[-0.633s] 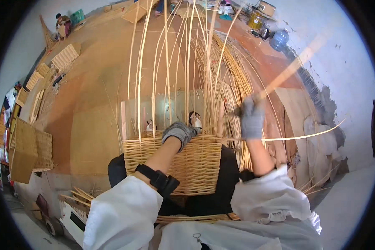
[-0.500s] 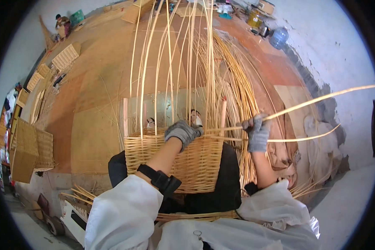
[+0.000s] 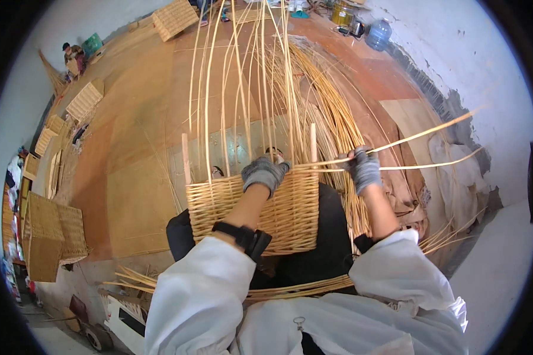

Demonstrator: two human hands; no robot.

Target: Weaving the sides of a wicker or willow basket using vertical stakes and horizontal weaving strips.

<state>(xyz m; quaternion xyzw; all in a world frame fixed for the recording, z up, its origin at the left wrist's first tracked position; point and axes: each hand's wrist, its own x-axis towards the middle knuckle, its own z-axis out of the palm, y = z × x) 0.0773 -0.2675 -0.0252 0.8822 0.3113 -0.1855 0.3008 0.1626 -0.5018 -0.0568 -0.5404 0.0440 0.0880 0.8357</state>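
A partly woven wicker panel rests across my dark-trousered lap, with tall upright wicker stakes rising from its far edge. At that edge my left hand, in a grey glove, is closed over the top weave; its fingertips are partly hidden. My right hand, also gloved, is closed on a long wicker rod to the right of the panel. A second, thinner rod passes by the same hand and runs out to the right. Both rods lead back to the panel's top right corner.
A bundle of loose wicker rods lies on the floor beyond the panel. Finished wicker baskets stand at the left. A water jug sits by the right wall. Another person sits at the far left.
My right hand has moved slightly farther away along with the rods, whose outer ends have shifted left and nearer. The whole scene has shifted as the view turned; my left hand stays on the panel's edge.
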